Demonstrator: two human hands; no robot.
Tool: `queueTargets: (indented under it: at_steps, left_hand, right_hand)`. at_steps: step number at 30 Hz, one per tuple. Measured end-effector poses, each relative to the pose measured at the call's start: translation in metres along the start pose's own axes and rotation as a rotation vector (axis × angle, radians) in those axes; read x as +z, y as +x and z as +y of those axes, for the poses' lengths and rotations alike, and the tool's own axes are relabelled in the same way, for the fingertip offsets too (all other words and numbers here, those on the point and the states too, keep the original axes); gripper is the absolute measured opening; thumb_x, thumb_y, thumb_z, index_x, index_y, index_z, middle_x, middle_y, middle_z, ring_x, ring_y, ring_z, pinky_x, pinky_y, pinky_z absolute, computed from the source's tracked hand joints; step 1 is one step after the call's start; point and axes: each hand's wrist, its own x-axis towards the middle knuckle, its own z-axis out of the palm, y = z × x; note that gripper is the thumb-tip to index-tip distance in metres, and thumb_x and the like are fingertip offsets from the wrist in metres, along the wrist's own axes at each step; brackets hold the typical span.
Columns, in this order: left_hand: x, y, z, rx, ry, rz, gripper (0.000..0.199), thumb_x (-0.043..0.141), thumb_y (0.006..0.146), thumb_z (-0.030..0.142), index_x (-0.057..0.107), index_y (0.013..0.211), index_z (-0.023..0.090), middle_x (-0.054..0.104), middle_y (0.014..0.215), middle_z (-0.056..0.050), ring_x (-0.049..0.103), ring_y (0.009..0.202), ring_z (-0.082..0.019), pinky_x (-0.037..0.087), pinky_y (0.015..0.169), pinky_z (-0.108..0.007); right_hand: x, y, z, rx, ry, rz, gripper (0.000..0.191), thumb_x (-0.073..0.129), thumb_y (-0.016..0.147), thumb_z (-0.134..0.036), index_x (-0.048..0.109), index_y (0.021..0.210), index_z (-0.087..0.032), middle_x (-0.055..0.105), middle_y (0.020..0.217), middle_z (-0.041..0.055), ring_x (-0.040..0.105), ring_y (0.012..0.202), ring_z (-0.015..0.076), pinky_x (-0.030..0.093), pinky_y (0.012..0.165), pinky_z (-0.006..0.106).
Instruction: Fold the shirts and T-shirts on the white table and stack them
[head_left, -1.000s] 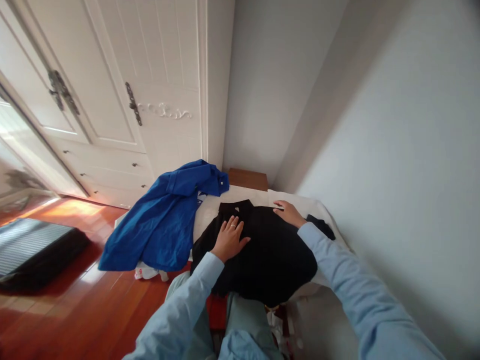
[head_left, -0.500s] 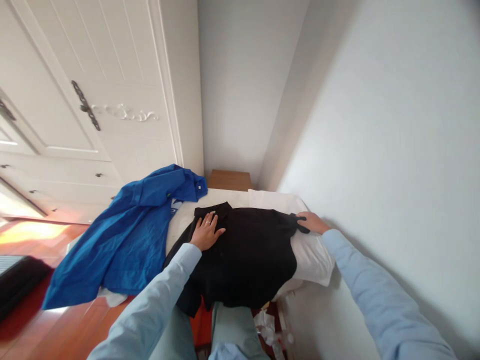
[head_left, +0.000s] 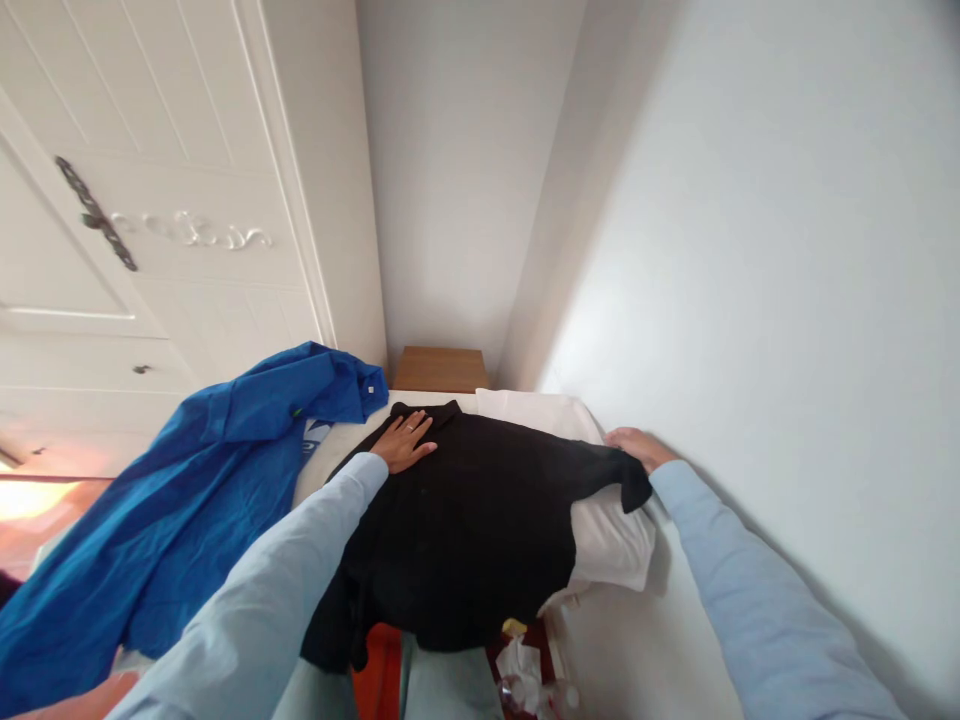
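A black collared shirt lies spread over a white surface, its lower edge hanging toward my legs. My left hand rests flat near the collar, fingers stretched and a ring on one finger. At the far right, my right hand grips the outstretched sleeve close to the wall, and the sleeve's end droops beside it. The sleeve partly covers those fingers. Under the shirt is a white garment, showing at the right and toward the back.
A blue shirt is draped on the left. Behind it stands a white wardrobe with dark handles. A small wooden piece sits in the back corner. The wall runs along the right. Crumpled tissue lies below.
My right hand has drawn the sleeve outward to the right, so it now lies longer and straighter. My left hand stays on the collar area. The view has shifted slightly right.
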Motion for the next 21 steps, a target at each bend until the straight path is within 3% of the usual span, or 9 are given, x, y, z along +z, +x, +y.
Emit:
queueTargets:
  at_steps: [4, 7, 9, 13, 17, 19, 21]
  left_hand:
    - [0.001, 0.010, -0.009, -0.002, -0.014, 0.049, 0.065, 0.035, 0.099, 0.053, 0.042, 0.152, 0.016, 0.033, 0.162, -0.015, 0.027, 0.151, -0.028, 0.018, 0.122, -0.049]
    - [0.001, 0.006, -0.004, 0.004, -0.009, 0.113, 0.060, 0.036, 0.099, 0.050, 0.049, 0.146, 0.015, 0.042, 0.157, -0.015, 0.033, 0.148, -0.028, 0.021, 0.122, -0.047]
    - [-0.003, 0.000, 0.004, 0.027, -0.006, 0.164, 0.056, 0.037, 0.100, 0.048, 0.054, 0.141, 0.014, 0.050, 0.151, -0.015, 0.040, 0.144, -0.028, 0.027, 0.120, -0.045]
    - [-0.022, -0.014, 0.022, 0.022, 0.023, 0.263, 0.044, 0.041, 0.100, 0.040, 0.060, 0.133, 0.017, 0.061, 0.137, -0.015, 0.052, 0.131, -0.028, 0.037, 0.112, -0.045]
    - [-0.044, -0.037, 0.034, -0.149, 0.105, 0.250, 0.036, 0.053, 0.092, 0.029, 0.064, 0.125, 0.016, 0.058, 0.138, -0.019, 0.050, 0.132, -0.033, 0.040, 0.109, -0.049]
    - [-0.052, -0.057, 0.039, -0.259, 0.114, 0.241, 0.038, 0.056, 0.090, 0.028, 0.061, 0.126, 0.015, 0.055, 0.140, -0.020, 0.047, 0.134, -0.034, 0.041, 0.108, -0.049]
    - [-0.054, -0.085, 0.045, -0.375, 0.091, 0.281, 0.045, 0.058, 0.089, 0.029, 0.056, 0.132, 0.016, 0.054, 0.142, -0.019, 0.048, 0.134, -0.034, 0.042, 0.107, -0.048]
  right_hand:
    - [0.004, 0.006, 0.002, 0.029, -0.050, 0.022, 0.027, 0.052, 0.085, -0.040, 0.068, 0.080, -0.019, 0.076, 0.087, 0.0129, 0.072, 0.078, 0.0241, 0.054, 0.069, 0.033]
    - [0.010, 0.010, -0.010, -0.125, -0.224, 0.063, 0.023, 0.059, 0.085, -0.039, 0.069, 0.081, -0.019, 0.076, 0.096, 0.0156, 0.071, 0.092, 0.0283, 0.054, 0.084, 0.038]
    - [0.026, 0.010, -0.026, -0.265, -0.301, 0.080, 0.022, 0.060, 0.085, -0.036, 0.072, 0.092, -0.018, 0.075, 0.109, 0.0162, 0.069, 0.104, 0.0299, 0.051, 0.095, 0.041]
    - [0.093, 0.001, -0.079, -0.549, -0.270, 0.006, 0.036, 0.059, 0.089, -0.034, 0.067, 0.121, -0.020, 0.066, 0.132, 0.0130, 0.059, 0.126, 0.0270, 0.041, 0.112, 0.041]
    - [0.178, -0.005, -0.142, -0.880, -0.289, -0.157, 0.046, 0.061, 0.090, -0.033, 0.060, 0.134, -0.021, 0.056, 0.145, 0.0123, 0.049, 0.137, 0.0276, 0.034, 0.119, 0.046]
    - [0.214, -0.001, -0.169, -0.902, -0.318, -0.194, 0.049, 0.059, 0.092, -0.036, 0.056, 0.139, -0.020, 0.052, 0.150, 0.0133, 0.045, 0.141, 0.0277, 0.033, 0.120, 0.044]
    - [0.241, 0.009, -0.189, -0.829, -0.321, -0.146, 0.051, 0.054, 0.096, -0.039, 0.051, 0.142, -0.018, 0.051, 0.150, 0.0160, 0.046, 0.140, 0.0285, 0.036, 0.117, 0.044]
